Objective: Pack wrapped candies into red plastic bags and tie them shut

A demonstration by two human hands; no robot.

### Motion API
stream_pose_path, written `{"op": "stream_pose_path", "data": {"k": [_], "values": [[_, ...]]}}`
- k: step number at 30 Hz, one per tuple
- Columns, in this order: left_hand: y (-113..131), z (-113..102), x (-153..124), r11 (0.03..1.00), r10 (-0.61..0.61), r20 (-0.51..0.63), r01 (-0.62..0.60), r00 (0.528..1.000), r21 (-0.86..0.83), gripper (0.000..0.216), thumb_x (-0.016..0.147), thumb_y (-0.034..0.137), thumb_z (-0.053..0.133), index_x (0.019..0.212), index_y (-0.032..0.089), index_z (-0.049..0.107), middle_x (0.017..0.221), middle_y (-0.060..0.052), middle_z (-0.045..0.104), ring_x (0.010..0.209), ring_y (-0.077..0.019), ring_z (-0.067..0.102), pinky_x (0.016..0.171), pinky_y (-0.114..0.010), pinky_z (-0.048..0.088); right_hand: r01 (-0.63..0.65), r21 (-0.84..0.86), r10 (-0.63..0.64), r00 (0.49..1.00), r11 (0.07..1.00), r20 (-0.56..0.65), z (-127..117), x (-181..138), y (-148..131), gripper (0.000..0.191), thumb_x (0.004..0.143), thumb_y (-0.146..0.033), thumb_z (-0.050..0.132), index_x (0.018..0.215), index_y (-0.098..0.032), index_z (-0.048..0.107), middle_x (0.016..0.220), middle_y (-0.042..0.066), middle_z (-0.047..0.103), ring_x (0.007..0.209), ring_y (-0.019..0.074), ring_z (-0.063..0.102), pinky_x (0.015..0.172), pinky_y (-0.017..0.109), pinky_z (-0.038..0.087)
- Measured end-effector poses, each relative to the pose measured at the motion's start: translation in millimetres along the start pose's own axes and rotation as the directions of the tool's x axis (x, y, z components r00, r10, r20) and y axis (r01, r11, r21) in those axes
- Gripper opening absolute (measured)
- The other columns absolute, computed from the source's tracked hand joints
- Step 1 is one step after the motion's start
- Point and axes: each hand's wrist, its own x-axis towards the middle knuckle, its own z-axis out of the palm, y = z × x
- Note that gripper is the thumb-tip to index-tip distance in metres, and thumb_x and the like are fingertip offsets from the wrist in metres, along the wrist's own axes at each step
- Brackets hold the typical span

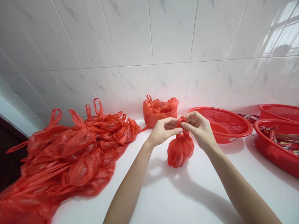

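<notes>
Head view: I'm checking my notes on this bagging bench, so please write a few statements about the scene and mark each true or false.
1. Both hands pinch the top of a small red bag. True: the left hand and right hand grip the handles of the small red bag.
2. The small bag lies flat on the counter. False: it hangs from the hands over the white counter.
3. A pile of red bags lies to the left. True.
4. The nearest basket is blue. False: it is red.
5. The basket at the right edge holds wrapped items. True.
</notes>
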Motion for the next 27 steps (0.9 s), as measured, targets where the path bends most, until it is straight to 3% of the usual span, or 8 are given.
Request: {"op": "stream_pose_path", "data": {"k": [6,9,15,18,21,24,27], "values": [[-2.1,-8.2,1.6,0.998,-0.057,-0.029,0.057,0.998,-0.019,0.017,0.075,0.029,0.077,0.083,0.015,0.072,0.079,-0.003,0.069,0.077,-0.0163,0.065,0.079,-0.032,0.052,-0.001,0.008,0.001,1.000,1.000,-0.025,-14.9,2.7,-6.9,0.031,0.072,-0.034,0.083,0.080,-0.020,0.057,0.072,0.000,0.064,0.062,0.0129,0.058,0.057,0.026,0.048],[2.2,-9.1,0.7,0.991,-0.104,0.024,0.106,0.994,-0.086,0.014,0.076,0.028,0.075,0.077,0.015,0.070,0.076,-0.001,0.063,0.071,-0.0135,0.062,0.075,-0.030,0.051,0.019,0.002,-0.019,0.999,1.000,-0.032,-17.5,2.2,-9.0,0.030,0.073,-0.034,0.083,0.079,-0.021,0.057,0.072,0.000,0.061,0.063,0.0133,0.057,0.056,0.027,0.049],[3.5,-4.4,0.4,0.958,-0.149,0.102,0.169,0.984,-0.233,0.031,0.079,0.041,0.073,0.068,0.016,0.059,0.071,0.001,0.053,0.065,-0.0110,0.056,0.069,-0.027,0.049,0.017,-0.009,-0.017,1.000,1.000,-0.005,-16.1,0.2,-6.4,0.031,0.074,-0.038,0.083,0.079,-0.021,0.057,0.073,0.001,0.062,0.063,0.0137,0.057,0.056,0.027,0.050],[2.4,-2.6,-0.2,0.961,-0.168,0.098,0.185,0.981,-0.205,0.038,0.079,0.048,0.072,0.066,0.016,0.056,0.067,0.002,0.050,0.058,-0.0089,0.049,0.059,-0.024,0.045,-0.004,0.001,0.004,1.000,1.000,0.006,-14.7,0.2,-6.1,0.033,0.073,-0.038,0.084,0.079,-0.021,0.057,0.072,0.001,0.063,0.064,0.0138,0.059,0.057,0.027,0.050],[2.3,-0.6,-1.7,0.973,-0.175,0.089,0.186,0.980,-0.136,0.033,0.075,0.046,0.077,0.077,0.016,0.063,0.067,0.004,0.050,0.057,-0.0072,0.046,0.052,-0.020,0.040,-0.020,0.020,0.019,0.999,1.000,0.029,-13.9,0.1,-6.3,0.034,0.073,-0.038,0.085,0.080,-0.020,0.057,0.072,0.001,0.064,0.062,0.0133,0.059,0.056,0.026,0.050],[1.8,2.0,-2.1,0.984,-0.154,0.055,0.158,0.987,-0.084,0.034,0.074,0.046,0.079,0.089,0.018,0.068,0.071,0.003,0.054,0.059,-0.0077,0.048,0.050,-0.019,0.042,-0.024,0.024,0.024,0.999,0.999,0.034,-14.0,-0.6,-6.8,0.033,0.074,-0.038,0.084,0.080,-0.020,0.057,0.070,0.000,0.063,0.059,0.0124,0.057,0.055,0.026,0.050],[1.2,4.2,-1.0,0.992,-0.108,0.028,0.109,0.994,-0.058,0.036,0.077,0.051,0.075,0.084,0.017,0.070,0.069,0.002,0.055,0.059,-0.0092,0.050,0.052,-0.022,0.046,-0.025,0.010,0.024,0.999,1.000,0.031,-14.8,-1.7,-8.0,0.032,0.075,-0.038,0.084,0.081,-0.020,0.057,0.070,0.000,0.064,0.061,0.0132,0.058,0.055,0.026,0.049]]}}
